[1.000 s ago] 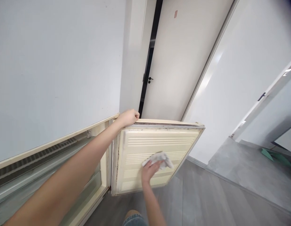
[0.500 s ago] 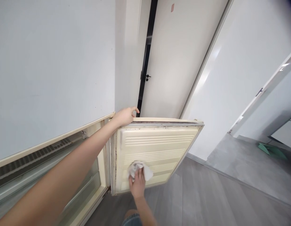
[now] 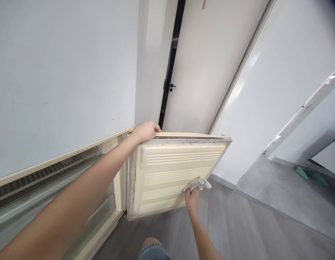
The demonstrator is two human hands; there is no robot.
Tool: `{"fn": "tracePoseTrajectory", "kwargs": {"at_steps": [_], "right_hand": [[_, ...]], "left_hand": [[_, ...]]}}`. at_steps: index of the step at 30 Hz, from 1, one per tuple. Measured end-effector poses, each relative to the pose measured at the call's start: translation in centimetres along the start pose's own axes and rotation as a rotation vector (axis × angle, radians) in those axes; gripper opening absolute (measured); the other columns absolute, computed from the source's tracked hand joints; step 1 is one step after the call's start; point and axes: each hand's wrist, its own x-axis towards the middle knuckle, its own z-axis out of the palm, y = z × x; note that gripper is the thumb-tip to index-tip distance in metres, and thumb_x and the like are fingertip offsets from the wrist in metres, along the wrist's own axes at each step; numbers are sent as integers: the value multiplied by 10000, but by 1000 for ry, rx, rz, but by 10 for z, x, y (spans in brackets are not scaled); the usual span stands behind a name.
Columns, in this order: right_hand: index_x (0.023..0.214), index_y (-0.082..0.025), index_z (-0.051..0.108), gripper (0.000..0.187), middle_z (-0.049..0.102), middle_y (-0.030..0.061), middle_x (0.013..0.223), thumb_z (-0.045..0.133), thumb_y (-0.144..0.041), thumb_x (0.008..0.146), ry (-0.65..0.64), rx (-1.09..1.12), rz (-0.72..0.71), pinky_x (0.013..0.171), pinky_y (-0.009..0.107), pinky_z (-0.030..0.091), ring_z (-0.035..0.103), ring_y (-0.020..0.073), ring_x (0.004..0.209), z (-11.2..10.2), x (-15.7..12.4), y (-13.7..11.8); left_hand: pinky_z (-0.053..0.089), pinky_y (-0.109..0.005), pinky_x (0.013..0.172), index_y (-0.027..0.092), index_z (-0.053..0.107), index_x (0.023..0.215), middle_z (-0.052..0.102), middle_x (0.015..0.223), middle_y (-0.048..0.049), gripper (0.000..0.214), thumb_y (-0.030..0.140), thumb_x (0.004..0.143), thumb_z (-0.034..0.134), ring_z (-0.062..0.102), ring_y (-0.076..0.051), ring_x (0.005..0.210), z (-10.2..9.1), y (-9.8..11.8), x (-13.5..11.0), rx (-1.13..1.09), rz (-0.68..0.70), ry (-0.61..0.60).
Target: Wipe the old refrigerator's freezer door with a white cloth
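I hold the open fridge door [image 3: 167,177] steady with my left hand [image 3: 145,131], its grip closed over the top edge near the hinge corner. My right hand [image 3: 192,198] is closed on a white cloth [image 3: 197,183], pressed flat against the ribbed inner liner near the door's outer lower edge. To wipe well, I judge the strokes should run along the ribs, not across them, with firm pressure, and reach the dark-stained seal [image 3: 134,180] at the hinge side.
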Motion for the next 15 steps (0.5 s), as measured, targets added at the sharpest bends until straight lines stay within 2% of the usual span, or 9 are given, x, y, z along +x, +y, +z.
{"fn": "tracePoseTrajectory", "kwargs": {"at_steps": [2, 4, 7, 9, 12, 15], "right_hand": [[1252, 23, 547, 740, 317, 357, 1520, 320, -552, 846, -31, 18, -58, 1126, 565, 315, 269, 408, 1463, 23, -39, -21], [1221, 2, 584, 687, 315, 326, 1538, 320, -538, 890, -83, 39, -118, 1130, 563, 332, 240, 392, 1481, 52, -92, -46], [1353, -36, 534, 589, 312, 256, 1571, 359, -440, 962, -258, 91, -288, 1136, 614, 314, 117, 382, 1516, 95, -176, -86], [1372, -13, 515, 602, 331, 302, 1543, 373, -434, 966, -322, 97, -287, 1083, 660, 356, 171, 422, 1496, 118, -218, -106], [1344, 31, 523, 666, 276, 353, 1545, 340, -493, 976, -323, 131, -146, 1048, 677, 378, 216, 459, 1473, 137, -246, -122], [1411, 56, 430, 774, 253, 357, 1551, 291, -566, 972, -249, 182, -34, 1100, 660, 328, 201, 425, 1488, 132, -226, -114]], "left_hand": [[502, -339, 721, 317, 767, 936, 813, 1016, -25, 421, 136, 668, 499, 701, -241, 914, 0, 0, 1, -3, 0, 2], [498, -340, 716, 312, 768, 927, 814, 1003, -27, 416, 134, 665, 499, 701, -240, 897, 1, -1, 2, -4, -2, 6], [502, -330, 723, 304, 770, 927, 814, 995, -27, 416, 129, 668, 496, 701, -230, 892, 1, 0, 2, -11, 2, 3], [504, -324, 731, 298, 772, 932, 814, 998, -31, 420, 125, 671, 492, 700, -225, 899, 1, 0, 1, -18, 9, -1], [501, -327, 728, 294, 774, 939, 813, 1005, -38, 429, 118, 673, 486, 698, -227, 904, 0, 0, 0, -26, 13, -3], [498, -319, 710, 302, 778, 944, 814, 996, -34, 441, 111, 673, 489, 693, -221, 899, -1, 0, -1, -38, 14, -8]]}}
